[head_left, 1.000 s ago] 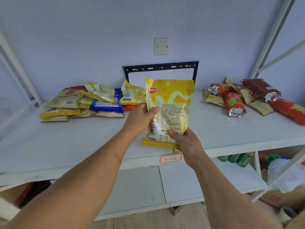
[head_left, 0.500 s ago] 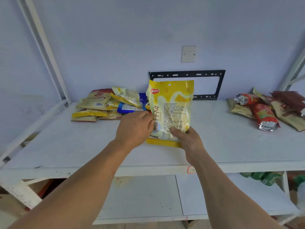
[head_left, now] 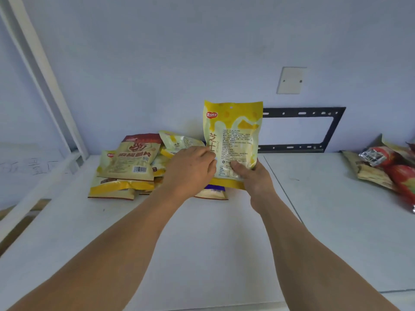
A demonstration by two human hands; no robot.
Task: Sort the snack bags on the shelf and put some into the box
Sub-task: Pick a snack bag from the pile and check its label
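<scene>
- A white upright (head_left: 42, 70) of the shelf frame slants up the far left, against the pale wall (head_left: 157, 52).
- The white shelf (head_left: 213, 243) spreads across the lower view; a seam runs through its top to the right of the arms.
- A pile (head_left: 128, 169) of snack bags lies at the back left of the shelf, close to the wall. Most are yellow and cream; the top one has a red band and a barcode.
- A blue bag (head_left: 214, 187) peeks from under the pile's right end, mostly hidden.
- The left hand (head_left: 190, 169) reaches over the pile's right side with fingers curled, its fingertips pinching the left edge of the yellow bag (head_left: 233, 135).
- The yellow bag is upright, held above the right end of the pile, printed back toward the camera, hang hole at the top.
- The right hand (head_left: 253, 176) grips that bag's lower right corner, thumb pressed on the front face, the other fingers behind it.
- A black bracket (head_left: 332, 131) is fixed to the wall behind the bag, with a white wall plate (head_left: 290, 80) above it.
- A second heap (head_left: 386, 169) of bags, red and tan, lies at the shelf's far right, well apart from the hands.
</scene>
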